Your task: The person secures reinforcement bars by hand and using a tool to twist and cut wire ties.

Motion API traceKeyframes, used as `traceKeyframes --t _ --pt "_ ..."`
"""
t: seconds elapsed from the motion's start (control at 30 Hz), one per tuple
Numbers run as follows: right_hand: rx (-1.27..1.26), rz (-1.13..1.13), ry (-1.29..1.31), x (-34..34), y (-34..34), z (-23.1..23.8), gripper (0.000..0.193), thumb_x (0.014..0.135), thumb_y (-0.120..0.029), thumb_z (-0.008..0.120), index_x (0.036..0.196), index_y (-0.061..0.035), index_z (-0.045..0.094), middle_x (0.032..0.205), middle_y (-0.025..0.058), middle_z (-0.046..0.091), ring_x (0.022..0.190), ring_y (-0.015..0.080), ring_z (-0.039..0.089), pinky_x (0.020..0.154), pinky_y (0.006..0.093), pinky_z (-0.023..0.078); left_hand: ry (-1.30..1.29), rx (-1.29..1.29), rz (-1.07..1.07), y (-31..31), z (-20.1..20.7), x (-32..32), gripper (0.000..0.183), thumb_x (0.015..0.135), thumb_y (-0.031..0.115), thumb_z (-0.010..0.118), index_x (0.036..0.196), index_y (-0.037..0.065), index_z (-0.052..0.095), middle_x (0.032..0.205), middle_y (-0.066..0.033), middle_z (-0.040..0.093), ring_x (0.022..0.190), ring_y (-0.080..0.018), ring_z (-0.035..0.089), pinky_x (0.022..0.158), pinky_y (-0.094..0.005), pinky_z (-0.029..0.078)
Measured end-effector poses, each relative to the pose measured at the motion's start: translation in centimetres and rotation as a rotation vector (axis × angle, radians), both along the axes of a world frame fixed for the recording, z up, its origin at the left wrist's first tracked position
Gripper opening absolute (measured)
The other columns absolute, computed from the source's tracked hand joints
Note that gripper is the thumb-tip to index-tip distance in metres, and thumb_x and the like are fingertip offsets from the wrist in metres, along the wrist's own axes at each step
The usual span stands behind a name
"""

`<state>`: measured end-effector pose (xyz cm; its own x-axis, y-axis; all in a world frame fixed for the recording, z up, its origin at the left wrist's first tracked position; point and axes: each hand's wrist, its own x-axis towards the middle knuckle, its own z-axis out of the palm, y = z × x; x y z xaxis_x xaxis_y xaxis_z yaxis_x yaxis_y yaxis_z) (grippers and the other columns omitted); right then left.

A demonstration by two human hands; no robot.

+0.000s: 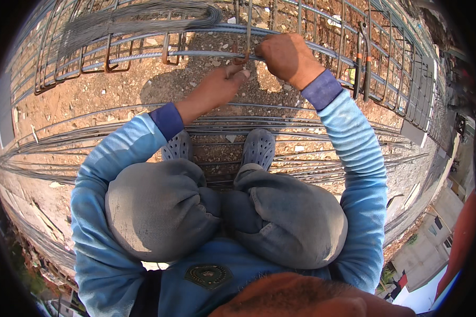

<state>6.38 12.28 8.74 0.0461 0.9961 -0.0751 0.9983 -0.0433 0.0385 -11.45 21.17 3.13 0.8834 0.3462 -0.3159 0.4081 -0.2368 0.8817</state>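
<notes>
A rebar cage of ribbed bars and square stirrups runs across in front of me. My left hand [217, 87] is just under the lower ribbed bar [195, 54], thumb and fingers drawn together beside the rusty bottom corner of a stirrup [241, 59]. Over the same bar, right of that stirrup, my right hand [291, 59] is closed in a fist. Whatever either hand pinches is hidden or too thin to make out. Pincers [360, 66] with black and orange handles hang on the cage to the right of my right hand.
A bundle of thin grey tie wire [143, 22] lies on the cage at upper left. Loose long rods [312, 127] cross the stony ground around my grey clogs [259, 147]. Wire mesh [421, 90] stands at the far right.
</notes>
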Motion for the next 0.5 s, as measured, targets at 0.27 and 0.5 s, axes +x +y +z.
traceKeyframes --t 0.27,0.5 --pt "-0.077 -0.270 0.070 -1.2 1.2 2.2 0.012 0.075 -0.014 0.059 0.076 -0.0050 0.067 0.073 0.0170 0.066 0.073 0.0342 0.066 0.063 0.0432 0.052 0.084 -0.508 0.158 -0.1 -0.1 0.0 0.032 0.089 0.028 0.056 0.099 -0.001 0.065 0.072 -0.0139 0.064 0.068 -0.0320 0.062 0.070 -0.0419 0.049" --pt "0.098 -0.469 0.393 -4.3 0.2 0.2 0.025 0.085 -0.025 0.060 0.074 -0.0024 0.063 0.064 0.0209 0.061 0.065 0.0382 0.062 0.060 0.0472 0.047 -0.057 0.373 -0.312 0.6 1.8 -1.1 0.017 0.083 0.016 0.053 0.087 0.002 0.062 0.079 -0.0213 0.062 0.077 -0.0404 0.061 0.073 -0.0491 0.048"
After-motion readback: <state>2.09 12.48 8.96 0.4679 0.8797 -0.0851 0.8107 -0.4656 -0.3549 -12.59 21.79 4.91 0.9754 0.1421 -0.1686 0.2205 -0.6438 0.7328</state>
